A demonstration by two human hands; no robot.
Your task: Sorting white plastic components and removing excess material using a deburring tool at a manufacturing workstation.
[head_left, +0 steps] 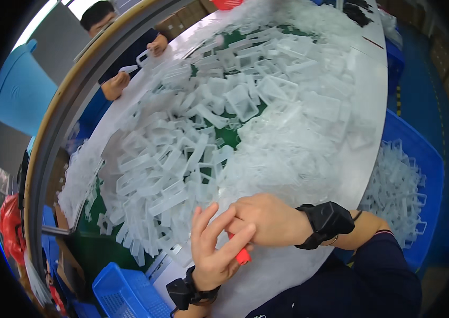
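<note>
My two hands meet above the near part of the table. My right hand (268, 218) is closed round a short red-handled tool (242, 256); its red end sticks out below the fingers, and its working end is hidden. My left hand (215, 245) lies against the right one, fingers stretched and apart, its thumb and forefinger close to the right fingertips. No held part shows in the left hand. Beyond them spreads a large heap of clear plastic rectangular frames and open boxes (166, 175). A pile of thin, clear plastic scraps (282, 143) lies just ahead of my hands.
On the far left, a person's hands (117, 84) hold a clear frame. A blue tub (432, 175) full of clear frames stands at the right. An empty-looking blue basket (121, 291) is at the lower left. A curved rail (49, 119) runs along the left side.
</note>
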